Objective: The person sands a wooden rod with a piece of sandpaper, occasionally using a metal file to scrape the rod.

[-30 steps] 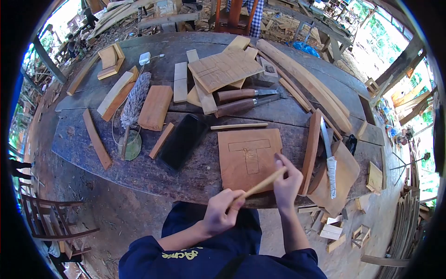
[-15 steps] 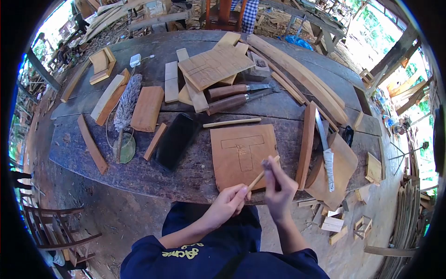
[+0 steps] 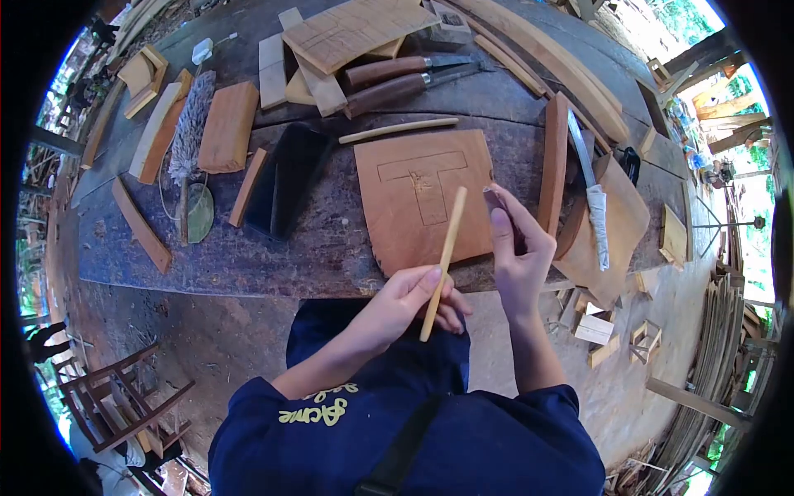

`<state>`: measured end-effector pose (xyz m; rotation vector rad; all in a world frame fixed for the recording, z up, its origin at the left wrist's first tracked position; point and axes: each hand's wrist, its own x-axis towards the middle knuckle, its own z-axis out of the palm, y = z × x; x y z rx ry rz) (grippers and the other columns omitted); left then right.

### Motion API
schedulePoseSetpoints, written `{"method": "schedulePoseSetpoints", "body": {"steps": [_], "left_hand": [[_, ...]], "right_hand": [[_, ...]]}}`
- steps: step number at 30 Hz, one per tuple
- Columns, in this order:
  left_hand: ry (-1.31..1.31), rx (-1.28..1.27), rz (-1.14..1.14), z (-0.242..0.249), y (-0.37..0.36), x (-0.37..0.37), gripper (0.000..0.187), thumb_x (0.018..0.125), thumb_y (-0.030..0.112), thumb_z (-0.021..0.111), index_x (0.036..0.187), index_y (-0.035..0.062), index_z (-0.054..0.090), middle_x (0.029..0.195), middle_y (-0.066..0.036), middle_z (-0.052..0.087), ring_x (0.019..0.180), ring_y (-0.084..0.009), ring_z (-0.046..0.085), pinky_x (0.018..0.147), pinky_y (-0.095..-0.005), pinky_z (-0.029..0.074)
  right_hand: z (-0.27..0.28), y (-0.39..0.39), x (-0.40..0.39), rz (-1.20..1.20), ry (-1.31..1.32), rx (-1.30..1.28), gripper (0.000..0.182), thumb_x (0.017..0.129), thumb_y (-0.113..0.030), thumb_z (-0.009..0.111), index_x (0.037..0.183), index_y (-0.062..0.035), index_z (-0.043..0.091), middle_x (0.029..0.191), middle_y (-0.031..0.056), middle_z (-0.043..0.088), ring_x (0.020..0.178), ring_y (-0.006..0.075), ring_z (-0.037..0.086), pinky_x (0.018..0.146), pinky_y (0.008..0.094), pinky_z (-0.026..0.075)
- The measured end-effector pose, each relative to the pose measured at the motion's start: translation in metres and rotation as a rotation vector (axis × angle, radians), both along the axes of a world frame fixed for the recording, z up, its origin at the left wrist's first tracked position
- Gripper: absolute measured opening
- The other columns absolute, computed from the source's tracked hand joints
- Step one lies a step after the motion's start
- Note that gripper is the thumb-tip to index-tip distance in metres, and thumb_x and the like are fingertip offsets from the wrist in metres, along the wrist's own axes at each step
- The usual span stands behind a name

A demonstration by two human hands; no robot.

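Note:
A slim pale wooden stick (image 3: 453, 234) is pinched between thumb and fingers of my left hand (image 3: 413, 302), standing nearly upright at the table's front edge. My right hand (image 3: 521, 240) is raised just right of it, thumb and fingers pressed around a small dark folded piece (image 3: 496, 197), perhaps sandpaper; it is apart from the stick. Behind the stick lies a flat square board (image 3: 380, 211) with a T outline drawn on it and a roughly cut patch inside the T. A second thin stick (image 3: 397, 131) lies along the board's far edge.
On the table (image 3: 331, 269) are a black phone-like slab (image 3: 291, 178), a wood block (image 3: 227, 128), a grey duster (image 3: 195, 124), two wooden-handled tools (image 3: 387, 95), a cloth-wrapped blade (image 3: 597, 223) and long curved strips (image 3: 571, 74). Scrap pieces (image 3: 594, 329) lie on the floor at right.
The view has tipped down, so the table sits higher. My right hand has come off the stick, still gripping the dark piece. The stick has turned more upright in my left hand.

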<state>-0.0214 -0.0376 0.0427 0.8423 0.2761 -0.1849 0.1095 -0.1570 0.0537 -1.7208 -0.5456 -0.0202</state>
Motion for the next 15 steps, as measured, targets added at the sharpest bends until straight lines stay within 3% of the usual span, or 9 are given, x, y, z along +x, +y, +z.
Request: {"method": "schedulePoseSetpoints", "body": {"steps": [2, 4, 5, 8, 11, 15], "left_hand": [[0.078, -0.011, -0.076, 0.003, 0.007, 0.000, 0.029, 0.110, 0.033, 0.039, 0.104, 0.0075, 0.051, 0.078, -0.004, 0.056, 0.057, -0.0093, 0.045, 0.055, -0.0239, 0.040], [0.203, -0.245, -0.053, -0.003, 0.009, 0.000, 0.026, 0.110, 0.031, 0.040, 0.107, 0.0078, 0.050, 0.072, 0.003, 0.045, 0.054, -0.0062, 0.037, 0.053, -0.0206, 0.036], [0.240, -0.215, -0.044, -0.002, 0.008, 0.000, 0.023, 0.109, 0.030, 0.042, 0.107, 0.0085, 0.049, 0.070, 0.007, 0.033, 0.053, -0.0036, 0.029, 0.049, -0.0179, 0.029], [0.298, -0.305, -0.026, -0.013, 0.009, -0.006, 0.023, 0.109, 0.030, 0.042, 0.103, 0.0092, 0.049, 0.069, 0.008, 0.032, 0.053, -0.0020, 0.027, 0.045, -0.0174, 0.023], [0.294, -0.306, -0.005, -0.024, 0.005, -0.008, 0.024, 0.109, 0.031, 0.042, 0.099, 0.0099, 0.048, 0.067, 0.008, 0.030, 0.052, -0.0016, 0.025, 0.044, -0.0178, 0.021], [0.304, -0.324, 0.023, -0.020, 0.008, -0.007, 0.027, 0.110, 0.032, 0.042, 0.094, 0.0111, 0.047, 0.066, 0.009, 0.030, 0.051, -0.0013, 0.024, 0.043, -0.0183, 0.020]], "right_hand": [[-0.007, 0.000, 0.000, 0.011, 0.027, -0.011, 0.024, 0.097, -0.001, 0.062, 0.119, 0.0062, 0.068, 0.108, 0.0162, 0.075, 0.102, 0.0172, 0.071, 0.089, 0.0267, 0.053], [-0.014, 0.001, -0.001, 0.035, 0.070, -0.023, 0.024, 0.097, -0.001, 0.062, 0.119, 0.0057, 0.068, 0.108, 0.0167, 0.075, 0.103, 0.0186, 0.071, 0.088, 0.0271, 0.054], [-0.015, 0.001, -0.003, 0.108, -0.003, -0.119, 0.024, 0.096, -0.002, 0.063, 0.119, 0.0057, 0.068, 0.109, 0.0170, 0.075, 0.102, 0.0180, 0.071, 0.088, 0.0277, 0.054], [-0.035, -0.001, -0.012, 0.225, -0.117, -0.406, 0.025, 0.092, -0.010, 0.069, 0.116, -0.0081, 0.073, 0.080, 0.0156, 0.073, 0.070, 0.0241, 0.074, 0.064, 0.0329, 0.055], [-0.043, 0.009, 0.002, 0.082, -0.317, -0.421, 0.025, 0.090, -0.015, 0.070, 0.115, -0.0140, 0.074, 0.072, 0.0141, 0.068, 0.061, 0.0298, 0.068, 0.055, 0.0375, 0.050], [-0.043, 0.018, 0.007, 0.007, -0.392, -0.511, 0.024, 0.090, -0.016, 0.068, 0.114, -0.0142, 0.073, 0.074, 0.0142, 0.069, 0.062, 0.0309, 0.068, 0.056, 0.0394, 0.051]]}}
